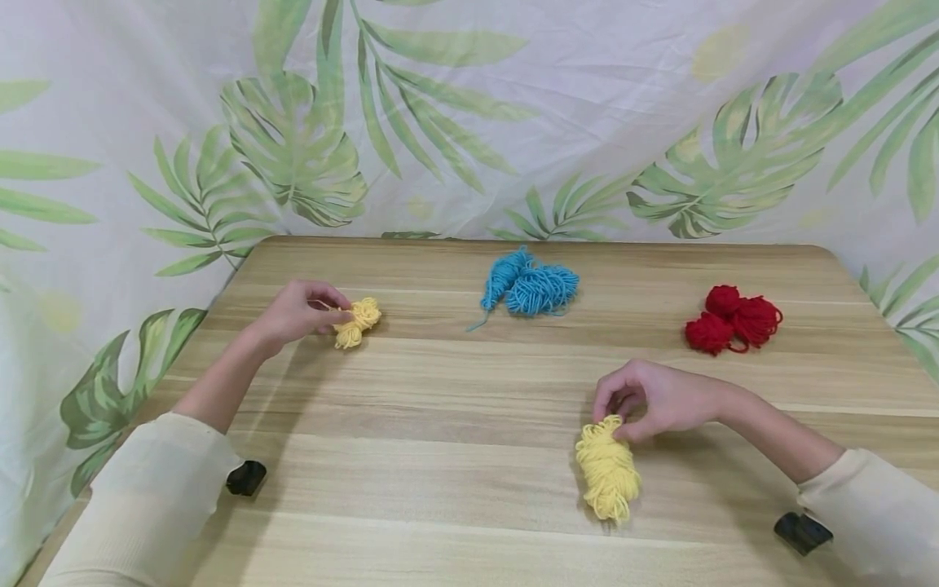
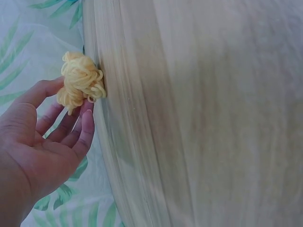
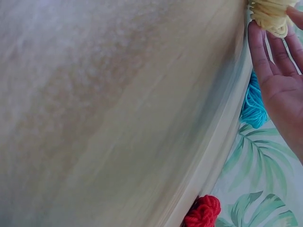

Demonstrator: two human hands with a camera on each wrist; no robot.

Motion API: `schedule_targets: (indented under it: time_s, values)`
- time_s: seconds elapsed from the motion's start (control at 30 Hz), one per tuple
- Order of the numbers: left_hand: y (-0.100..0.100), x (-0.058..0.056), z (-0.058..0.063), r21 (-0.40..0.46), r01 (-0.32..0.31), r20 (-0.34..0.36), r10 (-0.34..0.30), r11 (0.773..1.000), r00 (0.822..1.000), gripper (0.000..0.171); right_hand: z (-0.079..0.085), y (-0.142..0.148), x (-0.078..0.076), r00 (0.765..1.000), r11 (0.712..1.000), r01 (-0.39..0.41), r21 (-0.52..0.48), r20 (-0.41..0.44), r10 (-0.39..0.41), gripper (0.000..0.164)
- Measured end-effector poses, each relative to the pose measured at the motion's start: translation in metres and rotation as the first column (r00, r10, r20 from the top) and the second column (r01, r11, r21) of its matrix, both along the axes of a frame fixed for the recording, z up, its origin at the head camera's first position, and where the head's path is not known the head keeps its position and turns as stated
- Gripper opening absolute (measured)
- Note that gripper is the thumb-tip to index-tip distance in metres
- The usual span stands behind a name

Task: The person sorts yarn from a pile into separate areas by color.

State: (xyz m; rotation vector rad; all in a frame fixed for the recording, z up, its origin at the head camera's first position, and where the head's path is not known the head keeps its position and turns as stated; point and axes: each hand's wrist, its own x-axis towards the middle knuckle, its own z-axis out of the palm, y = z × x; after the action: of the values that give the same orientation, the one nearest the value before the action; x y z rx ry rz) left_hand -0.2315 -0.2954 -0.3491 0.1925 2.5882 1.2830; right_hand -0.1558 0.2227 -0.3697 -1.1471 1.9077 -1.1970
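At the left of the table, my left hand pinches a small pale-yellow yarn bundle between thumb and fingers. The left wrist view shows that looped bundle at the fingertips of the left hand. Toward the front right, my right hand pinches the top end of a longer, brighter yellow yarn skein. In the right wrist view this skein is cut off by the frame's upper edge, with the right hand below it.
A blue yarn pair with a loose tail lies at the back middle. Red yarn bundles lie at the back right. Black clips or straps show by each forearm. A leaf-patterned cloth hangs behind the wooden table.
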Motion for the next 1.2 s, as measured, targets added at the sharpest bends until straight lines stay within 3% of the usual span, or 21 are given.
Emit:
schedule_targets:
  time_s: [0.8,1.2]
  values:
    - [-0.0063,0.0025,-0.0012,-0.017,0.003,0.014,-0.003,1.000,1.000,0.030,0.0063,-0.0042,0.0012,0.999,0.999,0.019,0.042,0.049,-0.021,0.014]
    - [-0.0075,0.0024,0.0008,-0.030,0.003,0.006,-0.003,1.000,1.000,0.033,0.0047,-0.0063,-0.0016,0.998,0.999,0.046,-0.021,0.037,-0.045,0.015]
